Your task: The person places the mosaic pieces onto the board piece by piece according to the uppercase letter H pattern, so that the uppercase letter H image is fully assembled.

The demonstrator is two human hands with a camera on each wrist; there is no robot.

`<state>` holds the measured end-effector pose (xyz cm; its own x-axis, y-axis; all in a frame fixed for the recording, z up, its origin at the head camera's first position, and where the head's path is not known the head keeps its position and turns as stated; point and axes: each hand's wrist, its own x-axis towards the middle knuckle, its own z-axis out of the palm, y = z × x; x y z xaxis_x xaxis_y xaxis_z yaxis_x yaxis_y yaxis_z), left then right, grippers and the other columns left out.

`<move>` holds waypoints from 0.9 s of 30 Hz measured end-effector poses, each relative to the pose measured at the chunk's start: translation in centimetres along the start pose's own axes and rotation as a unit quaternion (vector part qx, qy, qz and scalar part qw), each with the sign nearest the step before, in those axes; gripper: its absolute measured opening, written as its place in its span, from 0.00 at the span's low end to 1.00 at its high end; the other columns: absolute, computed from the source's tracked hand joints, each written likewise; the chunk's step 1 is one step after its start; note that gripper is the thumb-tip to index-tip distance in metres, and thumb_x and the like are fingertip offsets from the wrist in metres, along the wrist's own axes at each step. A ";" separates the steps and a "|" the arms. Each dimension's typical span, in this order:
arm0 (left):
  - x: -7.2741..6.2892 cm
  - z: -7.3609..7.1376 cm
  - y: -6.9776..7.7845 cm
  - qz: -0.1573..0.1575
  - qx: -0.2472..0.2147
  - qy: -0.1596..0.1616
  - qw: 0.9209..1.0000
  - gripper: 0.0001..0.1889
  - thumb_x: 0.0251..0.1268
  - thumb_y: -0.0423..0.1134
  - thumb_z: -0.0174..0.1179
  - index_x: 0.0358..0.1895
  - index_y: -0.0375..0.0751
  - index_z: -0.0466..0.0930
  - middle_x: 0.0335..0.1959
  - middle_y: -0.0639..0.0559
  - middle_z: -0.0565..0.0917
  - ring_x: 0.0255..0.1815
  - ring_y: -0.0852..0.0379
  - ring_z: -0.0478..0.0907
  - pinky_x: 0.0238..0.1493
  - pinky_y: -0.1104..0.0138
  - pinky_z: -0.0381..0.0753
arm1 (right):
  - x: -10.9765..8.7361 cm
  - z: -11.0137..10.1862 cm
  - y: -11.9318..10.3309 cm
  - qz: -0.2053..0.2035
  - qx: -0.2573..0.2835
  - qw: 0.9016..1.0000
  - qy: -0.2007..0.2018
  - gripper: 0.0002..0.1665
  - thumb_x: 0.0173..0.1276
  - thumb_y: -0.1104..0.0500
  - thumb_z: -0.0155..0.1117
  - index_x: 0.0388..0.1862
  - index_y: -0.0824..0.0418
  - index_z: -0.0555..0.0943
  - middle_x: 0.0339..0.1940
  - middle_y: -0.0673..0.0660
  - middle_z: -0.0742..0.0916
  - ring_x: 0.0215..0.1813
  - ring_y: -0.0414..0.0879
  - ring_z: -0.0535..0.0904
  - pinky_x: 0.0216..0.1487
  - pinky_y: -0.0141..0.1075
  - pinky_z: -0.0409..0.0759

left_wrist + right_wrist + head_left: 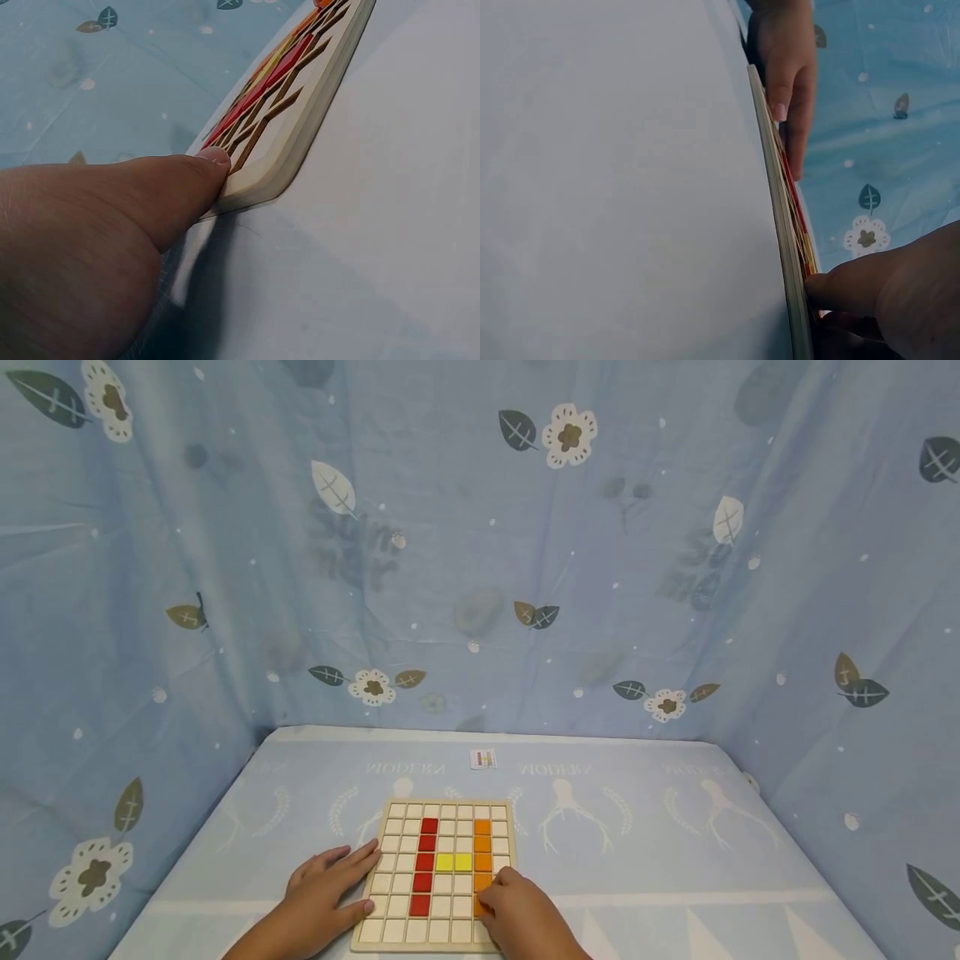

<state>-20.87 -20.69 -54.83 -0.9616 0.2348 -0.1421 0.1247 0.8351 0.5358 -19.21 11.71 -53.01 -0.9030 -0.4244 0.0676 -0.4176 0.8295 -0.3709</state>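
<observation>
A wooden grid board (427,947) lies on the table, its cells mostly white. A column of several red tiles (425,862) and one of several orange tiles (482,843) stand in it, with two yellow tiles (453,862) between them. My left hand (318,893) rests at the board's left edge, fingers spread; in the left wrist view its thumb (214,156) touches the frame near a corner. With curled fingers, my right hand (525,914) pinches an orange tile (477,907) at the near end of the orange column, hiding part of it and the cells beside it.
Behind the board lies a small card (483,759) with a coloured grid picture. A pale patterned cloth (645,827) covers the table. Blue curtains (465,568) with leaves and flowers enclose it at the back and both sides.
</observation>
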 end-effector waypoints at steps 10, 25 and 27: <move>0.0 0.1 -0.2 0.001 0.003 0.002 1.000 0.41 0.63 0.61 0.70 0.79 0.60 0.69 0.84 0.65 0.61 0.84 0.37 0.51 0.74 0.33 0.38 | -0.1 0.0 0.2 0.005 0.029 1.000 0.012 0.04 0.68 0.56 0.74 0.39 0.54 0.91 0.31 0.40 0.78 0.32 0.31 0.71 0.37 0.31 0.79; -0.2 0.2 -0.4 0.006 -0.003 0.001 1.000 0.41 0.63 0.61 0.70 0.80 0.61 0.68 0.84 0.65 0.61 0.84 0.36 0.51 0.73 0.31 0.39 | 0.1 -0.8 2.5 0.089 0.225 0.969 -0.038 0.06 0.72 0.48 0.71 0.36 0.46 0.88 0.37 0.43 0.83 0.37 0.40 0.77 0.37 0.36 0.77; -0.1 0.1 -0.3 0.010 -0.007 0.002 1.000 0.41 0.64 0.61 0.70 0.80 0.60 0.68 0.84 0.65 0.60 0.84 0.36 0.51 0.73 0.32 0.39 | 0.1 -1.3 3.1 0.092 0.239 0.966 -0.030 0.07 0.74 0.47 0.69 0.38 0.46 0.88 0.38 0.43 0.84 0.38 0.41 0.78 0.36 0.36 0.78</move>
<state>-20.78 -20.94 -55.10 -0.9598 0.2497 -0.1279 0.1410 0.8235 0.5495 -20.72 14.72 -52.91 -0.9439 -0.3179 -0.0897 -0.1427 0.6374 -0.7573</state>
